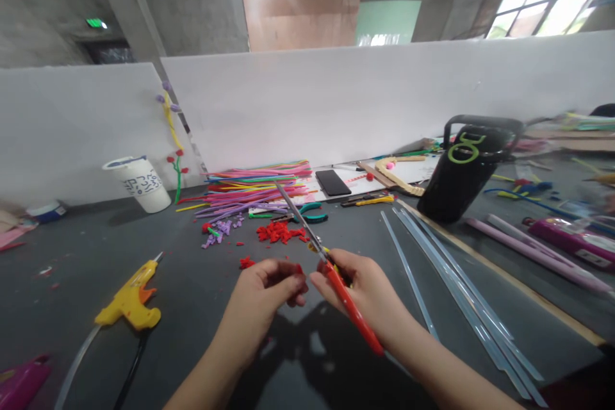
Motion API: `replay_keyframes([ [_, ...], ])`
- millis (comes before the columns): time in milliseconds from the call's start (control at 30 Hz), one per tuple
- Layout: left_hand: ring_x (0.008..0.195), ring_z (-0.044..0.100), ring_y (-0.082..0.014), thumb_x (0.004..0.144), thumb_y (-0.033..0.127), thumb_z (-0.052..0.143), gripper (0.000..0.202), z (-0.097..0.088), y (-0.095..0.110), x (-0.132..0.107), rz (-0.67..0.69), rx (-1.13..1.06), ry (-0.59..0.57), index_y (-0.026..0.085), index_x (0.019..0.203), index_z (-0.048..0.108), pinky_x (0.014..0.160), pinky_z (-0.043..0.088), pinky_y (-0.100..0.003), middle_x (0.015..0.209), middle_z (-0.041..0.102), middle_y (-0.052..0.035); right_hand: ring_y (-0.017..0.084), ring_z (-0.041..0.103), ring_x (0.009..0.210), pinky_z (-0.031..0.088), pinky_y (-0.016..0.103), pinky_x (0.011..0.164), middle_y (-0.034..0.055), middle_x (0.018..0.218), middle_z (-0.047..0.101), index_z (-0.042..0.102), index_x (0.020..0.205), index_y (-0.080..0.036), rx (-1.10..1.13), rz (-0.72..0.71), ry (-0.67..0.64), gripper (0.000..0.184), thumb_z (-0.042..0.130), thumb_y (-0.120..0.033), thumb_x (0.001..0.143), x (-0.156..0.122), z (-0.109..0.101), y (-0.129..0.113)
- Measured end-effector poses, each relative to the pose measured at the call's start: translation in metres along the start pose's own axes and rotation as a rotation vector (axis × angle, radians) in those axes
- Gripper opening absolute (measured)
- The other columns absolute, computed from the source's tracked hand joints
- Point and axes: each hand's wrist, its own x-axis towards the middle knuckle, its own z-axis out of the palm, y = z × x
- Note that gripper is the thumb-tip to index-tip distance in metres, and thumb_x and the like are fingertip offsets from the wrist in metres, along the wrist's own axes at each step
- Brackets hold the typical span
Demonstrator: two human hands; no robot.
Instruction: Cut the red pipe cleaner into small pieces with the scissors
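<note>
My right hand (368, 282) is wrapped round a pair of scissors (353, 307) with red handles. Their long metal blades point up and away to the left. Beside it, my left hand (269, 291) pinches a small red piece (298, 268) between thumb and fingers, mostly hidden by them. Beyond both hands lie a pile of red cut pieces (278, 232) and a smaller heap of purple pieces (223, 230). One red cluster (246, 262) rests just above my left hand. Teal-handled pliers (312, 218) lie behind the scissor blades.
Colourful pipe cleaners (254, 186) lie along the white partition (307, 102), near a phone (334, 182). A yellow glue gun (129, 298) rests at left, before a white cup (139, 182). Clear glue sticks (446, 269) and a black bottle (461, 173) occupy the right.
</note>
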Motion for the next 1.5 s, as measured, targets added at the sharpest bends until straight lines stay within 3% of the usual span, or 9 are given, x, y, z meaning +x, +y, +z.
replay_keyframes([
  [167, 0.052, 0.052, -0.0101, 0.066, 0.021, 0.063, 0.008, -0.011, 0.005, -0.001, 0.118, -0.104, 0.066, 0.013, 0.067, 0.062, 0.054, 0.041, -0.021, 0.057, 0.062, -0.0007, 0.01, 0.041, 0.046, 0.027, 0.02, 0.045, -0.0038, 0.055, 0.048, 0.046, 0.07, -0.02, -0.392, -0.141, 0.049, 0.02, 0.053, -0.039, 0.068, -0.013, -0.006, 0.004],
  [367, 0.054, 0.051, -0.0087, 0.067, 0.015, 0.061, 0.005, -0.011, 0.005, -0.006, 0.187, -0.155, 0.056, 0.016, 0.071, 0.065, 0.055, 0.041, -0.019, 0.06, 0.062, 0.0013, 0.015, 0.05, 0.053, 0.03, 0.023, 0.049, 0.0028, 0.064, 0.057, 0.051, 0.075, -0.018, -0.579, -0.215, 0.07, 0.027, 0.047, -0.045, 0.072, -0.02, -0.003, 0.016],
  [900, 0.054, 0.051, -0.0077, 0.072, 0.019, 0.058, 0.005, -0.011, 0.006, -0.005, 0.27, -0.086, 0.147, 0.017, 0.07, 0.061, 0.055, 0.041, -0.017, 0.06, 0.058, 0.0035, 0.015, 0.048, 0.051, 0.029, 0.024, 0.048, 0.001, 0.061, 0.053, 0.048, 0.074, -0.019, -0.603, -0.175, 0.043, 0.027, 0.046, -0.046, 0.074, -0.021, -0.002, 0.017],
  [1167, 0.06, 0.051, -0.0079, 0.072, 0.012, 0.052, 0.01, -0.011, 0.003, -0.005, 0.328, -0.073, 0.12, 0.018, 0.07, 0.06, 0.058, 0.042, -0.017, 0.064, 0.056, 0.0044, 0.015, 0.048, 0.051, 0.028, 0.023, 0.048, 0.0002, 0.059, 0.052, 0.048, 0.073, -0.02, -0.574, -0.159, 0.045, 0.027, 0.048, -0.047, 0.073, -0.021, -0.002, 0.015],
  [1333, 0.057, 0.052, -0.0074, 0.073, 0.017, 0.055, 0.006, -0.008, 0.004, -0.005, 0.272, -0.026, 0.116, 0.017, 0.067, 0.057, 0.058, 0.042, -0.017, 0.061, 0.058, 0.0043, 0.013, 0.047, 0.049, 0.026, 0.022, 0.046, -0.0019, 0.055, 0.051, 0.045, 0.071, -0.02, -0.502, -0.134, 0.032, 0.022, 0.046, -0.042, 0.075, -0.021, -0.003, 0.011],
  [1500, 0.058, 0.05, -0.0065, 0.076, 0.017, 0.053, 0.008, -0.01, 0.002, -0.002, 0.343, -0.021, 0.111, 0.018, 0.07, 0.059, 0.057, 0.041, -0.016, 0.063, 0.057, 0.0046, 0.015, 0.049, 0.051, 0.028, 0.023, 0.048, 0.0002, 0.06, 0.055, 0.049, 0.076, -0.02, -0.54, -0.154, 0.044, 0.026, 0.047, -0.046, 0.073, -0.02, 0.0, 0.012],
])
